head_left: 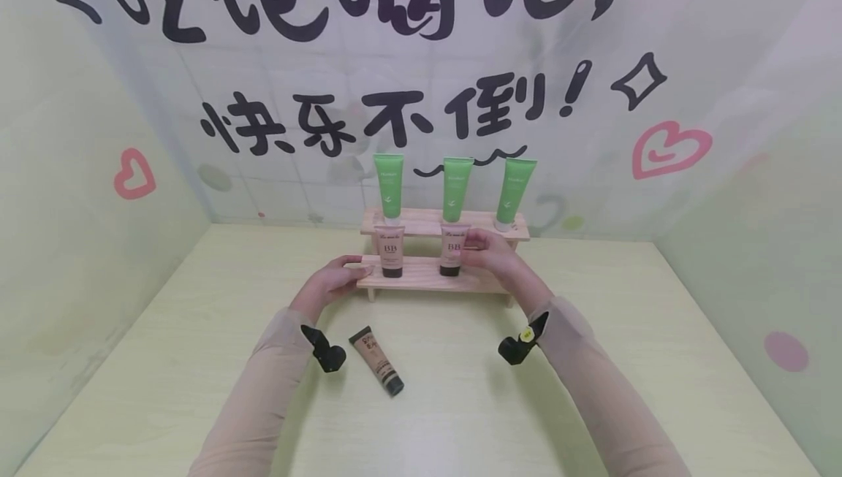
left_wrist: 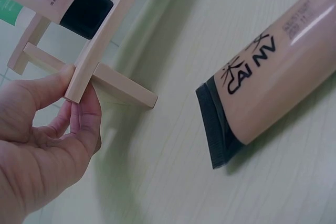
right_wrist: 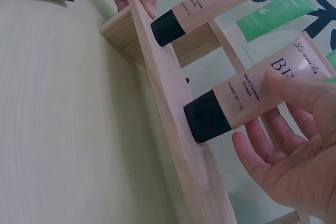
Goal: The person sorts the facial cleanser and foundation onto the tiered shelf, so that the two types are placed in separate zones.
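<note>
Loose tube (head_left: 376, 361) lies behind left grip (head_left: 329, 283).

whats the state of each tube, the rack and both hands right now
green tubes: three, upright, top step
left BB tube: upright, lower step
right BB tube: upright, pinched by right hand
loose tube: lying flat on table
rack: left hand holds its end
</note>
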Demonstrator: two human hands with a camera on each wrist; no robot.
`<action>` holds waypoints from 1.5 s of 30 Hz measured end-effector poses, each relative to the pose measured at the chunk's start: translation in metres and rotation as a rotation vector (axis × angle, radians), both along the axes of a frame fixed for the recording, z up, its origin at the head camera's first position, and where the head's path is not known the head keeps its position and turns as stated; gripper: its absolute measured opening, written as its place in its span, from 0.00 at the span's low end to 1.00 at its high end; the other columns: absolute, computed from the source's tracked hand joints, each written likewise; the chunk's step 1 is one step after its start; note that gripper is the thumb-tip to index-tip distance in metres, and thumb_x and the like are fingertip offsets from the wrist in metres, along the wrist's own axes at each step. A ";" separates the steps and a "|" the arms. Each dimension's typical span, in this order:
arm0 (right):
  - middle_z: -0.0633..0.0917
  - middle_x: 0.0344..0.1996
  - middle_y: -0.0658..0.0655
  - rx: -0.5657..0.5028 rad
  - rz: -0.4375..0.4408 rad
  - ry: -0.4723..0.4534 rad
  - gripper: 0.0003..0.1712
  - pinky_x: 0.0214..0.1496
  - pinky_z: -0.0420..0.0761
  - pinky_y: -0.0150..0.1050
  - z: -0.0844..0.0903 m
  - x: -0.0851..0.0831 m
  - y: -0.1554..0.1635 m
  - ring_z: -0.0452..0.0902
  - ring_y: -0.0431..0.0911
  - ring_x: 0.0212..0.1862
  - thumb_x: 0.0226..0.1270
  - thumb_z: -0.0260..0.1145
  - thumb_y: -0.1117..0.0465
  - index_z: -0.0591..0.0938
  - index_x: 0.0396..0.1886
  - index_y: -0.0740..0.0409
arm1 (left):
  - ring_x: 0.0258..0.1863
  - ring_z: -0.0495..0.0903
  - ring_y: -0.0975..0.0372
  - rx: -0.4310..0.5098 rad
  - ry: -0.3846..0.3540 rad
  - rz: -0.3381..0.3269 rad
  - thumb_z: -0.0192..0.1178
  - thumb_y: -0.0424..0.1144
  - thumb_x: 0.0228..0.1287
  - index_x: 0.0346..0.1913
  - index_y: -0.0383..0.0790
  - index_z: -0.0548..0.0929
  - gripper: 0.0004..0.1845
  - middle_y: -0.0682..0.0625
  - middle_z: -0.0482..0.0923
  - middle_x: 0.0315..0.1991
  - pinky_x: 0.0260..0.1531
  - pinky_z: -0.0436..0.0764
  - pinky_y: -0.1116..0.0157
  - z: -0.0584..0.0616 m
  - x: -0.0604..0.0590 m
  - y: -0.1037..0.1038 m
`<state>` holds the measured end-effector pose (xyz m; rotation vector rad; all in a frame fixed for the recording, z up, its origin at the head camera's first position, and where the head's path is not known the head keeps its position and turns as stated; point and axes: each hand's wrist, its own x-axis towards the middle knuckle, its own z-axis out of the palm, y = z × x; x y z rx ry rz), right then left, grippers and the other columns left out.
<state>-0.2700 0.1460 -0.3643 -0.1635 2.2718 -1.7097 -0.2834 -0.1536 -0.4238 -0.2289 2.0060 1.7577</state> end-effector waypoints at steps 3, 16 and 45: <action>0.70 0.60 0.67 0.000 0.005 0.006 0.33 0.68 0.62 0.50 0.000 0.001 0.000 0.65 0.59 0.62 0.57 0.64 0.65 0.65 0.62 0.66 | 0.45 0.74 0.61 0.004 -0.002 0.002 0.50 0.34 0.66 0.68 0.34 0.53 0.30 0.36 0.63 0.62 0.63 0.68 0.60 -0.001 0.000 0.001; 0.68 0.62 0.66 -0.015 0.017 -0.019 0.35 0.66 0.65 0.50 -0.002 0.004 0.002 0.63 0.58 0.63 0.58 0.63 0.64 0.62 0.64 0.65 | 0.49 0.73 0.58 0.004 -0.002 -0.012 0.50 0.34 0.67 0.68 0.33 0.52 0.30 0.35 0.60 0.63 0.63 0.67 0.60 -0.002 0.001 0.002; 0.72 0.58 0.69 -0.034 -0.057 -0.187 0.29 0.56 0.77 0.41 -0.011 0.019 0.015 0.78 0.49 0.49 0.63 0.58 0.64 0.64 0.63 0.67 | 0.48 0.74 0.59 -0.027 0.000 -0.020 0.51 0.36 0.66 0.69 0.35 0.52 0.31 0.36 0.63 0.62 0.62 0.68 0.60 -0.003 -0.002 -0.001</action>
